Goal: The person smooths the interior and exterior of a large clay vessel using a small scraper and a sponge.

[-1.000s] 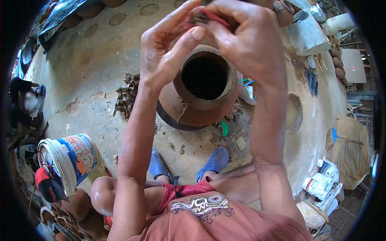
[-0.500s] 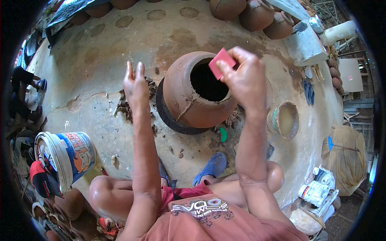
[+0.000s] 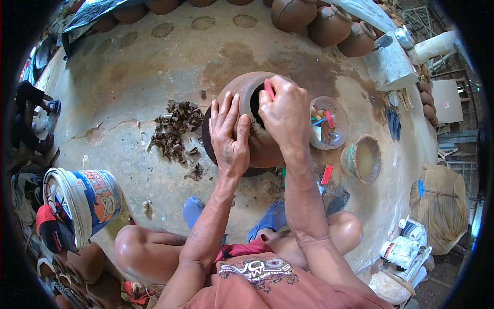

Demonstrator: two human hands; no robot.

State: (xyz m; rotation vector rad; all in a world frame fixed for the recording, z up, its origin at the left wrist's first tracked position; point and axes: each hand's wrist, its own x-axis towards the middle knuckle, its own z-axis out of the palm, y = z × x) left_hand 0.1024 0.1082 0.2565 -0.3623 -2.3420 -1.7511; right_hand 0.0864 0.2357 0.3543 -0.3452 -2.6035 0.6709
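Observation:
A round brown clay pot (image 3: 264, 155) with a wide dark mouth stands on a dark base (image 3: 253, 172) in front of me. My left hand (image 3: 229, 136) lies flat against the pot's outer left side, fingers stretched out and thumb near the rim. Gripped in my right hand (image 3: 286, 116) is a flat pink-red scraper (image 3: 268, 89), held at the pot's opening along the inner rim. Part of the scraper and the lower fingers are hidden by the hand and the mouth's edge.
Dark clay scraps (image 3: 177, 129) lie left of the pot. At right are a bowl of small tools (image 3: 341, 114), a red flat piece (image 3: 327, 174) and a liquid-filled bucket (image 3: 352, 155). A large white bucket (image 3: 85, 203) stands left. Several pots (image 3: 329, 27) line the back.
My left hand has come from the air onto the pot's side. The right hand has lowered the scraper from above the mouth to the rim, and the scraper is now edge-on.

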